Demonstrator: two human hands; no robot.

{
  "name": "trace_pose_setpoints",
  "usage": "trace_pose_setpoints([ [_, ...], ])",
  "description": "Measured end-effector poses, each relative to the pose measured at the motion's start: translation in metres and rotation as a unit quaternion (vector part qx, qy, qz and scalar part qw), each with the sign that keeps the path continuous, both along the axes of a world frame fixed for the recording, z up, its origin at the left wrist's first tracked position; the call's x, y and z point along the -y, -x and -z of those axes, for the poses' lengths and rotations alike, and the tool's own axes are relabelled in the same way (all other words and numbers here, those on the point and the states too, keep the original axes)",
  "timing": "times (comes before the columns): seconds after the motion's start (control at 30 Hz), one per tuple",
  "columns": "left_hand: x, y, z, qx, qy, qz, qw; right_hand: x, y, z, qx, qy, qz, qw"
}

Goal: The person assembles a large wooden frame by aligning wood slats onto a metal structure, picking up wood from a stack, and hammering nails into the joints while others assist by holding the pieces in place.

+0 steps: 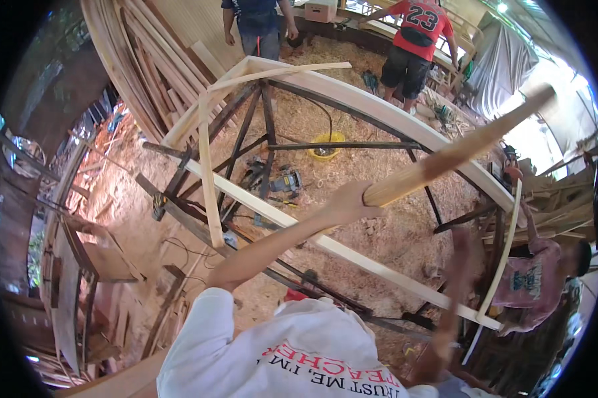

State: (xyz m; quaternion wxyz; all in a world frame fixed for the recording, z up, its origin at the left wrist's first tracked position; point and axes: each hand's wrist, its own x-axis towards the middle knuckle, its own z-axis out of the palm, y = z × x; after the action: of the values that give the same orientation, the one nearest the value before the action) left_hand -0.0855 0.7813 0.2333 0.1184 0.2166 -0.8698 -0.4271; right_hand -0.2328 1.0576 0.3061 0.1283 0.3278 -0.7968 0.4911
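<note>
My left hand (pixel 349 203) is closed around the near end of a pale, rounded wooden pole (pixel 438 159). The pole slants up to the right, and its far tip is darker. Off to the right, my right hand (pixel 462 244) is raised and smeared by motion, so its fingers do not show clearly. Below the pole runs a straight pale wooden strip (pixel 369 266), part of a large timber frame (pixel 372 103) resting on a dark stand (pixel 352 145). Another wooden strip (pixel 209 172) lies across the frame's left end.
At right, a person in a faded red shirt (pixel 528 285) is beside an upright bent strip (pixel 503 265). Two people, in dark blue (pixel 258 23) and red (pixel 422 30), stand at the back. Power tools (pixel 286 182), a yellow basin (pixel 325 142) and shavings cover the floor. Long planks (pixel 140 66) lie upper left.
</note>
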Motion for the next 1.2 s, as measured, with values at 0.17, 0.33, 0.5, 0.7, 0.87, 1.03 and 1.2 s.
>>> trace_pose_setpoints([
  [0.17,-0.045,0.113,0.076,-0.12,-0.195,-0.15,0.962,0.045,-0.095,0.14,0.378,-0.042,-0.135,0.915],
  [0.33,-0.051,0.166,0.156,-0.116,-0.198,-0.243,0.943,0.042,-0.064,0.228,0.445,-0.025,-0.083,0.891],
  [0.5,-0.027,0.14,0.213,-0.046,-0.313,-0.016,0.948,0.062,-0.003,0.281,0.356,-0.117,-0.056,0.925],
  [0.7,-0.045,0.047,0.248,0.071,-0.214,0.118,0.967,0.097,0.044,0.323,0.396,-0.189,-0.021,0.898],
  [0.87,-0.05,0.017,0.252,0.07,-0.288,0.181,0.938,0.098,0.026,0.327,0.399,-0.107,-0.079,0.907],
  [1.03,-0.052,0.014,0.25,0.145,-0.229,0.127,0.954,0.042,0.004,0.33,0.338,-0.166,-0.171,0.91],
  [1.2,-0.058,0.015,0.255,0.125,-0.223,0.109,0.961,0.022,0.0,0.297,0.289,-0.277,-0.228,0.888],
])
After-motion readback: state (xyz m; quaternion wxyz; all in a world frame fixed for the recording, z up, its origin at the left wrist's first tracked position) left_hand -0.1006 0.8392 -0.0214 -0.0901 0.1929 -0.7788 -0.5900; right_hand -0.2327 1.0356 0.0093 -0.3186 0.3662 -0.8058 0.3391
